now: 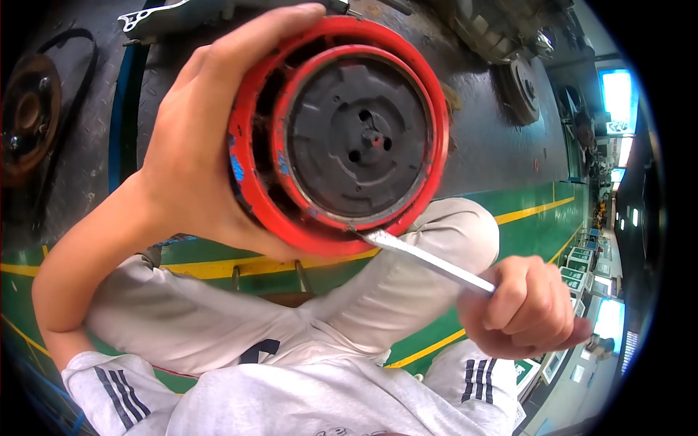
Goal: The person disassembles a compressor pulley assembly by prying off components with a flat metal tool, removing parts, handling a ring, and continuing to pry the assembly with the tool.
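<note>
My left hand [193, 138] is wrapped round the left side of a red pulley-like wheel [436, 109], holding it up above my lap. Inside its red rings sits a black round plate [327, 160] with several holes and a small stud at the centre. The red paint is chipped, with blue showing at the left edge. In a closed fist, my right hand [520, 305] grips a flat silver pry bar [436, 267]. The bar's tip touches the lower rim of the wheel, by the inner red ring. Its handle end is hidden in my fist.
Behind the wheel is a dark metal checkered-plate table [476, 171]. A rusty disc [29, 112] and a black belt [91, 51] lie at its left. Metal machine parts [502, 29] and a round grey part [522, 91] sit at the back right. The green floor [538, 200] has yellow lines.
</note>
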A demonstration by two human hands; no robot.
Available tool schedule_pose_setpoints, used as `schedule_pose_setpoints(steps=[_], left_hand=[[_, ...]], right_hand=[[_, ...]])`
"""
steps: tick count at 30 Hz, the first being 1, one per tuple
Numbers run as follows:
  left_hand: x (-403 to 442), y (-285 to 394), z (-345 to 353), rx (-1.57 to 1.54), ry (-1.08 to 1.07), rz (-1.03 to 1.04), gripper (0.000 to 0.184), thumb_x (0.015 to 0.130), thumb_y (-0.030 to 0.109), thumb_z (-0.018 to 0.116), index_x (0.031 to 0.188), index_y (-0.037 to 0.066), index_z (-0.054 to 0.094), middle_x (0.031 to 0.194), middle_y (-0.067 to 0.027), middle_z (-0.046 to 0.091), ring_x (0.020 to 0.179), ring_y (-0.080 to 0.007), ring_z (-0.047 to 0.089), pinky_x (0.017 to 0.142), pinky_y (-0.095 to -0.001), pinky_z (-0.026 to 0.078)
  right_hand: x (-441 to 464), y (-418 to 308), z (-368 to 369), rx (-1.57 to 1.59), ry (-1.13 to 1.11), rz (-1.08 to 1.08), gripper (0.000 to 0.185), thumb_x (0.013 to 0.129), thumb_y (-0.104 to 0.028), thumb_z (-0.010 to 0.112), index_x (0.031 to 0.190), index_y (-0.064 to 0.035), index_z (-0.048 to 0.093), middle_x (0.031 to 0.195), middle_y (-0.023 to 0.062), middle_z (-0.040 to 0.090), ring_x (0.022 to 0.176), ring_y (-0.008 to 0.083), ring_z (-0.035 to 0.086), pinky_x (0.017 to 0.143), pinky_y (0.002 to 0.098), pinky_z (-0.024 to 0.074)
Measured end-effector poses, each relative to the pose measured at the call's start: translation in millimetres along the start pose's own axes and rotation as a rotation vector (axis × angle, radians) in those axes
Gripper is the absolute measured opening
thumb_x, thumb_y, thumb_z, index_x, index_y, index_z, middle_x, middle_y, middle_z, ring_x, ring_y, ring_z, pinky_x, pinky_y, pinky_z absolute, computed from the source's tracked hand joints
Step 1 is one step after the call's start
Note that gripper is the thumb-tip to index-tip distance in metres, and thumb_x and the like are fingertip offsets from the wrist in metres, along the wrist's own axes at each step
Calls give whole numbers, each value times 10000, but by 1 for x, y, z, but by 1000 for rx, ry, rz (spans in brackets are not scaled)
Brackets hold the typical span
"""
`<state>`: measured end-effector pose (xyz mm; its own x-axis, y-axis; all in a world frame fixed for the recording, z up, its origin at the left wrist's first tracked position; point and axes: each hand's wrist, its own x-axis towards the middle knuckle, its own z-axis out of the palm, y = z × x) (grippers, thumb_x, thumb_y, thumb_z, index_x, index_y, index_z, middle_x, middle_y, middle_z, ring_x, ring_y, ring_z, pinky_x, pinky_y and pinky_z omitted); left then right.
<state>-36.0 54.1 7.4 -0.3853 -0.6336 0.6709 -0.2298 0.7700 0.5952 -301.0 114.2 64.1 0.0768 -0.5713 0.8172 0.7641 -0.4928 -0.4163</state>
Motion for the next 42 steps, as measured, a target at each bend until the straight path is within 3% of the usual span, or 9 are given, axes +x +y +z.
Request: schedule_pose_setpoints(steps=[12,19,23,27,30,34,36,39,42], left_hand=[[-3,-1,-9,145,-76,49,1344,507,339,980,1523,-73,204,1546,-257,321,1367,-343,468,1131,-411,420],[-1,-1,-6,30,-60,22,1357,505,329,976,1528,-69,178,1544,-257,326,1360,-333,481,1132,-423,424],[0,-1,-4,32,-54,28,1353,500,324,975,1524,-71,183,1544,-255,328,1358,-324,487,1130,-419,429],[10,5,-5,11,-75,47,1333,498,315,972,1518,-72,205,1539,-246,338,1343,-319,500,1115,-413,441],[12,9,-6,35,-74,50,1320,499,308,971,1515,-72,218,1535,-238,345,1336,-314,505,1110,-408,443],[1,5,-2,85,-17,27,1311,503,294,970,1515,-72,220,1533,-232,347,1337,-307,503,1111,-400,439],[8,9,-3,28,-14,22,1308,506,290,970,1515,-71,220,1532,-232,348,1338,-307,502,1110,-399,440],[15,16,-6,46,-58,9,1306,511,287,969,1517,-70,216,1530,-232,350,1340,-307,500,1109,-399,442],[15,12,-3,50,-70,19,1311,515,289,969,1520,-69,207,1528,-236,350,1341,-309,500,1107,-402,443]], right_hand=[[7,-19,-1,-2,37,-63,558,1064,-218,369,517,-178,266,435,-39,359,347,101,299,324,261,272],[0,-9,6,-50,109,16,590,1082,-258,309,498,-175,275,413,-21,377,330,117,281,310,262,292],[-7,-2,7,-88,-31,-82,577,1087,-273,303,521,-170,256,418,-3,376,331,133,286,322,289,313],[14,-8,7,-137,-30,152,564,1100,-294,245,547,-182,229,414,-16,331,326,128,266,277,292,305],[47,-4,-2,-142,59,384,483,974,-39,464,539,-191,316,459,-49,369,355,63,295,320,214,234],[73,-11,-28,-60,37,577,398,879,20,552,592,-162,346,491,-37,349,369,69,270,327,217,213],[73,-10,-28,-20,80,555,391,856,36,560,590,-159,350,495,-36,361,371,69,271,329,215,217],[72,-12,-38,127,-66,554,381,822,65,560,589,-167,367,496,-34,379,370,68,293,333,206,227],[70,-18,-34,228,25,445,372,828,44,571,578,-171,398,494,-23,400,361,83,324,338,209,252]])
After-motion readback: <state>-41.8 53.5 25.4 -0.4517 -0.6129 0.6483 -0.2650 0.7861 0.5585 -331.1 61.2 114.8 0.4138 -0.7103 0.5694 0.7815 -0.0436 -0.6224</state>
